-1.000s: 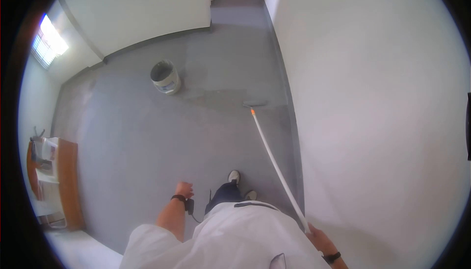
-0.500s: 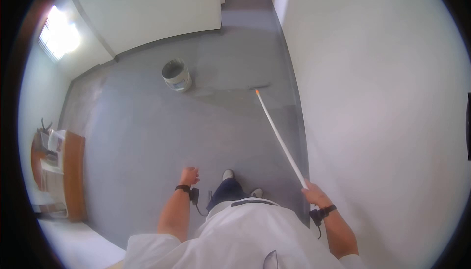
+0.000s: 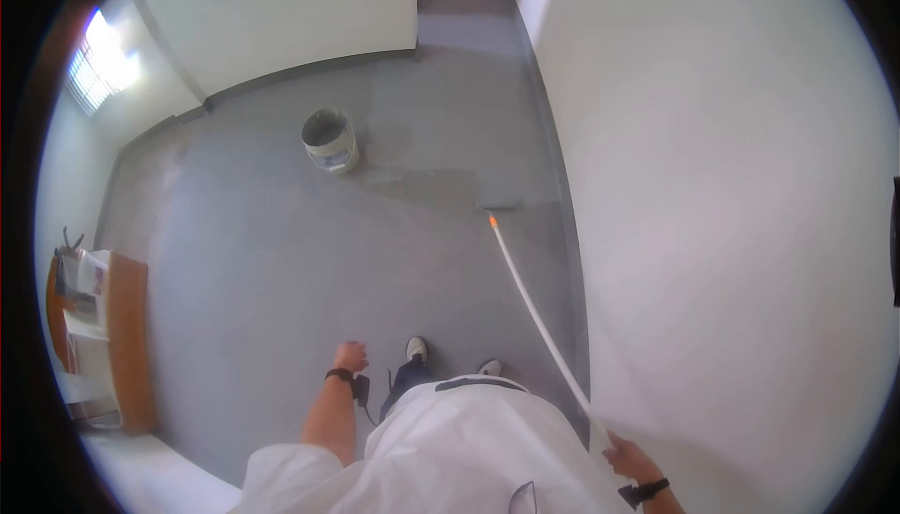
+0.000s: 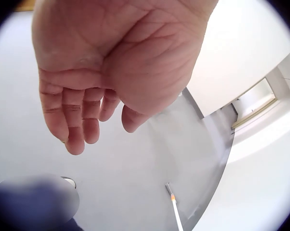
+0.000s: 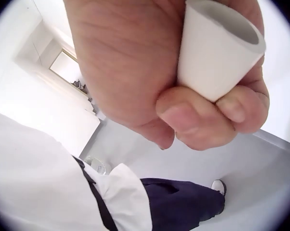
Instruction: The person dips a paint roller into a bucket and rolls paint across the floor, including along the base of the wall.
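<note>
In the head view my right hand [image 3: 633, 459] grips the white pole of a long-handled paint roller [image 3: 539, 317] near its end. The right wrist view shows the fingers curled round the pole, its hollow white end [image 5: 214, 53] sticking out of the fist. Far down the pole, past an orange collar [image 3: 493, 222], the roller head [image 3: 498, 207] lies on the grey floor beside a darker, wet-looking band. My left hand [image 3: 352, 357] hangs at my side and holds nothing. In the left wrist view its fingers [image 4: 73, 115] are loosely bent.
A white bucket [image 3: 334, 150], grey inside, stands on the floor [image 3: 281, 261] ahead and left of the roller head. A long white wall [image 3: 712, 195] runs close along the right. Wooden furniture [image 3: 129, 345] stands at the far left. A narrow passage [image 3: 462, 8] leads off ahead.
The roller head first slid away from me, then came back nearer. My right hand reached forward with the pole and has drawn back beside my hip. My feet have shifted; the left hand stays free.
</note>
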A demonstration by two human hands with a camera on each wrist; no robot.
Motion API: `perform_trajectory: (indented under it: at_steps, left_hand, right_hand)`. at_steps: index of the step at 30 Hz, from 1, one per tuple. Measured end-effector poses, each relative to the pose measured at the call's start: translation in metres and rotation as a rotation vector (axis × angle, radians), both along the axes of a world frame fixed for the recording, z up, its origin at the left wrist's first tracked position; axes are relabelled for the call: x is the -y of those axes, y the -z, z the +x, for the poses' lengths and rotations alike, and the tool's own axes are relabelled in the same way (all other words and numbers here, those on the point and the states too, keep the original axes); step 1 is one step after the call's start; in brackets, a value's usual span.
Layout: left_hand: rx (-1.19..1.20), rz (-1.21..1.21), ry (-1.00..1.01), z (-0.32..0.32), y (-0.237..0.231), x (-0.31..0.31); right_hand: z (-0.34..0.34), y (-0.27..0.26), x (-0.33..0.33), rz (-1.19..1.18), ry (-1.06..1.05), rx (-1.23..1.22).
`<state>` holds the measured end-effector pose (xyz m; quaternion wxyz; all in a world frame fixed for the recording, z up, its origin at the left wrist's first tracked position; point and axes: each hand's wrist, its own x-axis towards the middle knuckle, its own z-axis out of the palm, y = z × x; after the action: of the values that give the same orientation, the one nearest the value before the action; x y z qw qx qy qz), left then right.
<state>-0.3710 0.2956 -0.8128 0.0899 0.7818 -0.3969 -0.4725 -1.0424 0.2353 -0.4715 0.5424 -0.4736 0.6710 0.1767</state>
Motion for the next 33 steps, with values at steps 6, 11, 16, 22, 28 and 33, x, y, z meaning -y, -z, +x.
perform_trajectory:
  at_steps: [6,11,16,22,28,33]
  left_hand:
    - [-0.293,-0.055,-0.483,0.002,-0.027,0.034]
    - [-0.315,0.025,-0.741,-0.017,-0.099,0.06]
    - [-0.347,0.049,-0.775,0.0,-0.07,0.051]
    - [-0.243,0.077,-0.485,0.025,-0.001,0.015]
    - [-0.332,0.153,-0.719,0.005,-0.056,0.043]
    - [-0.327,0.065,-0.629,-0.013,-0.099,0.055]
  right_hand:
    - [0.035,0.019,0.056,-0.108,-0.077,0.092]
    - [0.084,0.052,0.114,-0.237,-0.141,0.133]
    - [0.082,0.081,0.087,-0.415,-0.25,0.173]
    - [0.068,0.025,-0.009,-0.141,-0.047,0.13]
    - [0.063,0.012,-0.028,-0.051,0.0,0.073]
    - [0.074,0.03,0.023,-0.257,-0.128,0.125]
